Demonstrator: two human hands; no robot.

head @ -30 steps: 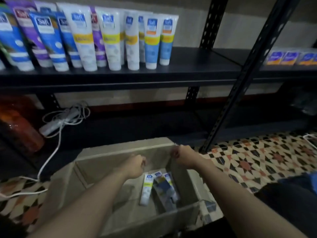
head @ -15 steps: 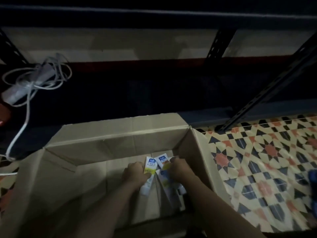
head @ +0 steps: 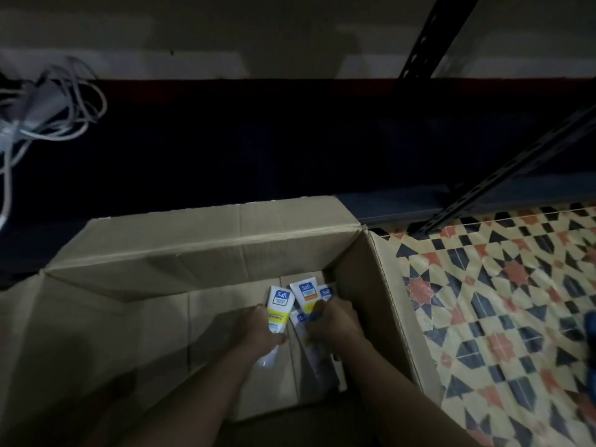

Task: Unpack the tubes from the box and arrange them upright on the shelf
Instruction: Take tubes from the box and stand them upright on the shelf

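Both forearms reach down into the open box (head: 206,253) on the tiled floor (head: 503,285). Left hand (head: 258,327) curled round a yellow-banded tube (head: 279,309), tube tilted, crimped end pointing away from the person. Right hand (head: 335,321) grips an orange-labelled tube (head: 306,293). More tubes (head: 326,291) lie on the box bottom near its right wall, touching the right hand. Grey cable (head: 48,108) coiled on the dark lower shelf (head: 290,150), far left.

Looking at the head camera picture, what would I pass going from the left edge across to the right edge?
White cable → left hand → yellow-banded tube → orange-labelled tube → right hand → box flap → patterned floor.
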